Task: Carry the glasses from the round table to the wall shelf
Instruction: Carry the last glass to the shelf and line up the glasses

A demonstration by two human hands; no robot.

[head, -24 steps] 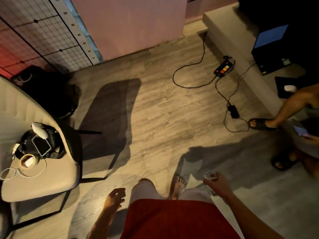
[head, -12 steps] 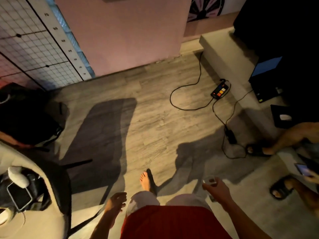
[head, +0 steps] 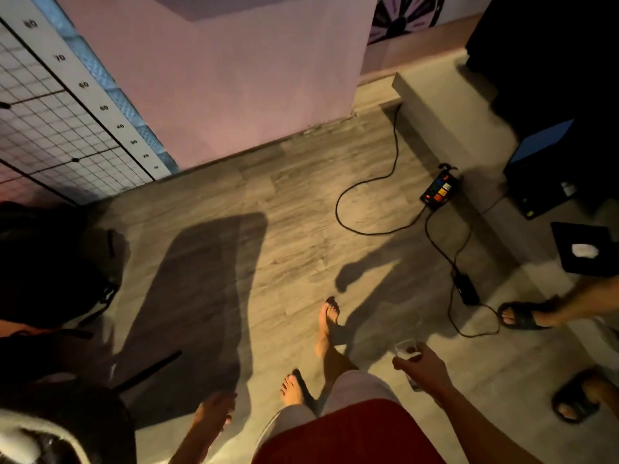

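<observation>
A small clear glass (head: 406,350) is upright in my right hand (head: 423,368), whose fingers curl round it low at the right of the view. My left hand (head: 214,413) hangs beside my hip at the lower left, fingers relaxed and holding nothing. My bare feet stand on a grey wood-look floor (head: 284,212). Neither the round table nor the wall shelf is in view.
A black cable (head: 363,185) loops across the floor to a power strip (head: 439,190) and an adapter (head: 465,289). Another person's sandalled feet (head: 522,316) are at the right. A chair with dark items (head: 50,279) is at the left; a pink wall (head: 234,78) lies ahead.
I have stepped forward toward the pink wall; the chair has slid down and left out of the view. The glass stays in my right hand, the left hand still hangs free.
</observation>
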